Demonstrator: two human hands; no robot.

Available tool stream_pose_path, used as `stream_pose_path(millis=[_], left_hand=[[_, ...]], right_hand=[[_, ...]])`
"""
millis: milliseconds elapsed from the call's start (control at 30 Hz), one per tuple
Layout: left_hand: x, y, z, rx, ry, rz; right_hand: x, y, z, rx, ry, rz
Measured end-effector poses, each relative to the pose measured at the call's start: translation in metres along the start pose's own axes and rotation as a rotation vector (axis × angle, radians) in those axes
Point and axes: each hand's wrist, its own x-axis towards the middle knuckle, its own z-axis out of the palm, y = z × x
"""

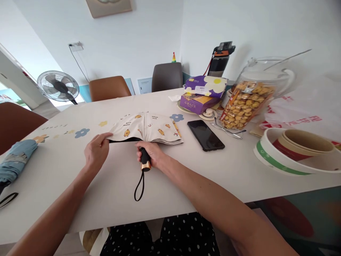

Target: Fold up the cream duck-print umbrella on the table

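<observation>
A cream folding umbrella (149,129) with small yellow prints lies collapsed on the white table (112,192). My right hand (152,153) is closed around its black handle (145,159), whose gold end cap and black wrist loop (139,188) point toward me. My left hand (96,149) pinches the left edge of the umbrella's canopy fabric, fingers closed on it. The canopy spreads flat away from me.
A black phone (205,134) lies right of the umbrella. Behind it are purple boxes (201,95), a jar of snacks (249,101), a dark bottle (220,59) and stacked paper bowls (295,151). A folded blue umbrella (16,160) rests at the left edge. Chairs and a fan (58,86) stand beyond.
</observation>
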Motion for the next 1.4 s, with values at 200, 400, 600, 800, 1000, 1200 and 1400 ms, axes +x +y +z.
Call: stream_pose_path(millis=[200,400,600,800,1000,1200,1400], left_hand=[[-0.001,-0.007,0.011,-0.256,-0.160,-0.263],[-0.001,-0.007,0.012,-0.390,-0.117,-0.277],[0.001,-0.012,0.018,-0.549,-0.115,-0.311],[0.000,-0.015,0.017,-0.415,-0.119,-0.235],[0.002,-0.020,0.019,-0.139,-0.238,0.077],[0.005,-0.026,0.023,-0.164,-0.464,0.014],[0.007,-0.008,0.014,-0.294,-0.279,-0.229]], right_hand=[[-0.003,-0.009,-0.003,0.064,-0.079,-0.016],[-0.002,-0.015,-0.007,0.108,-0.129,-0.033],[-0.001,-0.017,-0.010,0.131,-0.135,-0.031],[0.001,-0.020,-0.011,0.121,-0.125,-0.028],[-0.003,-0.024,-0.009,0.056,-0.101,-0.072],[-0.013,-0.032,-0.006,-0.017,-0.083,-0.200],[-0.011,-0.035,-0.010,-0.052,-0.039,-0.251]])
